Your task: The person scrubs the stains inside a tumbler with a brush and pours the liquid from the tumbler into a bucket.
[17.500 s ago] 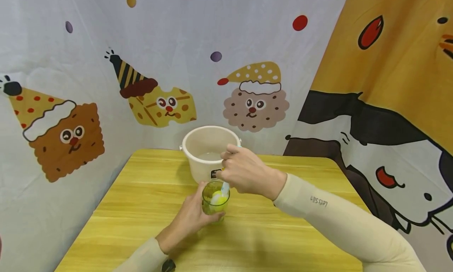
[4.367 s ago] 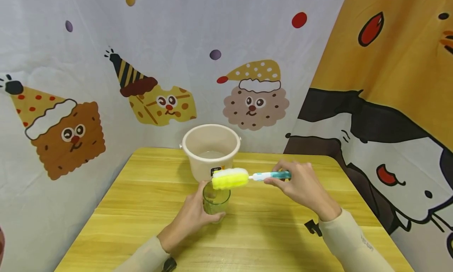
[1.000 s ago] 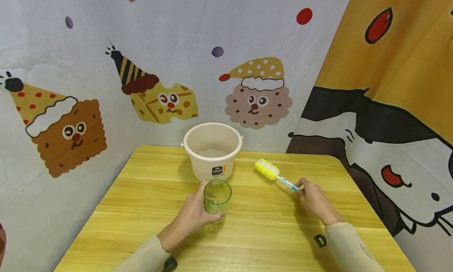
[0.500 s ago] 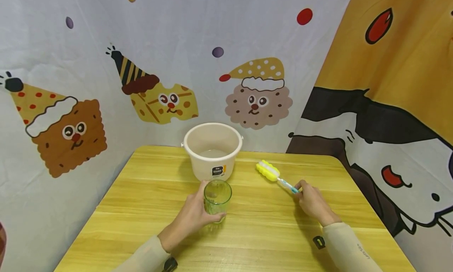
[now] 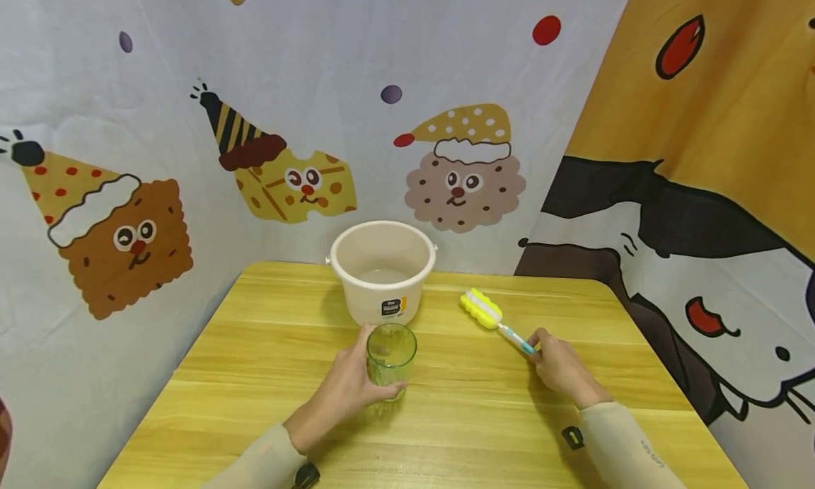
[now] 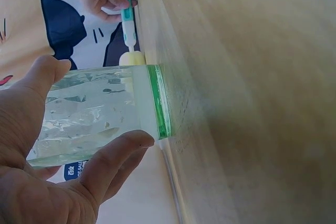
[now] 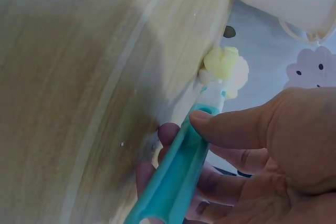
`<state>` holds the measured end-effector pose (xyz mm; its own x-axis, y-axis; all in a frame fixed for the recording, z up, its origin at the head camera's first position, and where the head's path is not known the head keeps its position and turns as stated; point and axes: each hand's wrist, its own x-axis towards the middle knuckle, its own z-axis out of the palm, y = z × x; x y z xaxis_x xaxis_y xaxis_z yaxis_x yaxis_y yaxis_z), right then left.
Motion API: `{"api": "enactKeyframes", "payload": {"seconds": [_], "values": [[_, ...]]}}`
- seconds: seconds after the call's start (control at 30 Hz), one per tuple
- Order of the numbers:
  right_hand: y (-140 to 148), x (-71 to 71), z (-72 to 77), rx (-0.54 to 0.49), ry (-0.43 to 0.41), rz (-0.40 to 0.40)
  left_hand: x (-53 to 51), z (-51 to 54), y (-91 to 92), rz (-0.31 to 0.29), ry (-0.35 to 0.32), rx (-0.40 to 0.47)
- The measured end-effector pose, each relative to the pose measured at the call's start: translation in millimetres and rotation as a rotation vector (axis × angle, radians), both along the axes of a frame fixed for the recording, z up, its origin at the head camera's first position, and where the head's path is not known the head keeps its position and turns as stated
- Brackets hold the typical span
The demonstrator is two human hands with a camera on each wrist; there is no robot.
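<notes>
A green-tinted drinking glass (image 5: 391, 361) stands upright in front of the bucket. My left hand (image 5: 347, 383) grips it around the side, thumb and fingers curled about it; in the left wrist view the base of the glass (image 6: 94, 114) meets the table. To the right, my right hand (image 5: 563, 369) pinches the teal end of a sponge bottle brush (image 5: 482, 308) between thumb and fingers. The brush's yellow and white head points away toward the back, at the tabletop. The teal handle (image 7: 181, 166) fills the middle of the right wrist view.
A cream bucket (image 5: 356, 294) with a black label stands at the back of the wood-grain table (image 5: 471, 418), some clear liquid showing at its bottom. Printed cloth (image 5: 305, 71) with cartoon figures hangs close behind and beside the table.
Earliest, the brush head was inside the glass; later my right hand held it above the rim. Now it is down to the right, its handle slightly lower this last second. The left hand stays put.
</notes>
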<state>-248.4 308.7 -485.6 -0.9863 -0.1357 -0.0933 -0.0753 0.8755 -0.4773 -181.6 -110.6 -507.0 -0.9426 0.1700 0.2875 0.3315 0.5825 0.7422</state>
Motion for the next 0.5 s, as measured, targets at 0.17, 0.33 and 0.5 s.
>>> {"api": "enactKeyframes", "payload": {"seconds": [0.17, 0.33, 0.5], "values": [[-0.8, 0.6, -2.7, 0.016, 0.033, 0.022, -0.1, -0.3, 0.2, -0.004, 0.0, 0.009], [-2.3, 0.6, -4.6, 0.039, 0.078, 0.044, -0.3, -0.5, 0.3, -0.005, -0.001, 0.009], [-4.7, 1.8, -5.4, 0.037, 0.09, 0.045, -0.4, -1.0, 0.0, -0.008, 0.0, 0.013]]}}
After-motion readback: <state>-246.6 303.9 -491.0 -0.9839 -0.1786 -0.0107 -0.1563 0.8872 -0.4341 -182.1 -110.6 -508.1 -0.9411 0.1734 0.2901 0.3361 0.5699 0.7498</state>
